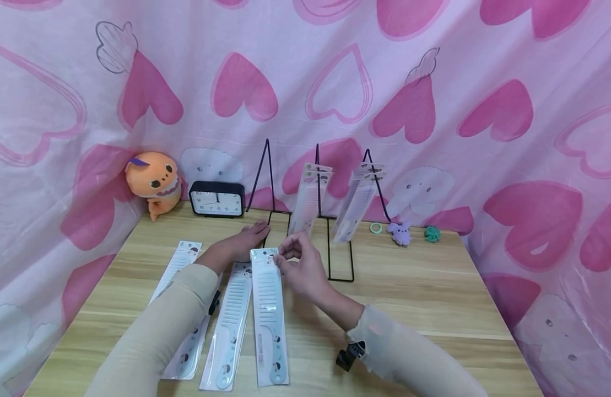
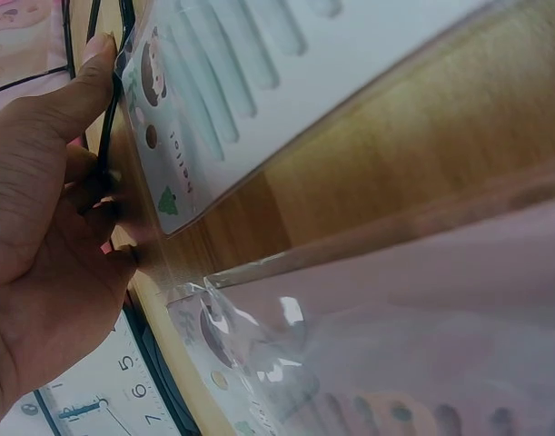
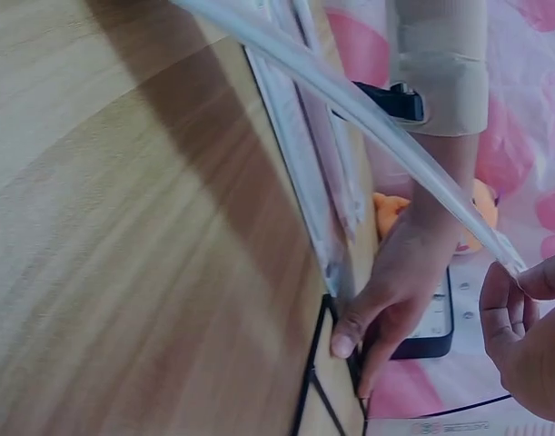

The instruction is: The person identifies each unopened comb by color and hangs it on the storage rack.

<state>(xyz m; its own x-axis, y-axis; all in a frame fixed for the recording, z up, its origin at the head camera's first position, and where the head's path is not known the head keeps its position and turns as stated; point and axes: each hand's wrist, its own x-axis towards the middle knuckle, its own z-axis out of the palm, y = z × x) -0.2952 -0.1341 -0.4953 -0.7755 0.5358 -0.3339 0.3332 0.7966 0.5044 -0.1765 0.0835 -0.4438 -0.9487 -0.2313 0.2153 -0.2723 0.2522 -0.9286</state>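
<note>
Numerals including 10, 8, 7, 6, 5 and 4 ring the black-framed clock point(image 1: 217, 199); small lettering on the packaged combs point(image 1: 269, 298) is illegible.

comb packet point(image 1: 270, 331): glossy clear plastic (catching light) | wire rack point(image 1: 341, 280): metal-looking | tabletop point(image 1: 409, 298): smooth wood-grain

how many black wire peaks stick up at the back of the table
3: the left peak beside the clock, the middle peak with comb packs hanging, and the right peak, also with hanging packs.
</note>
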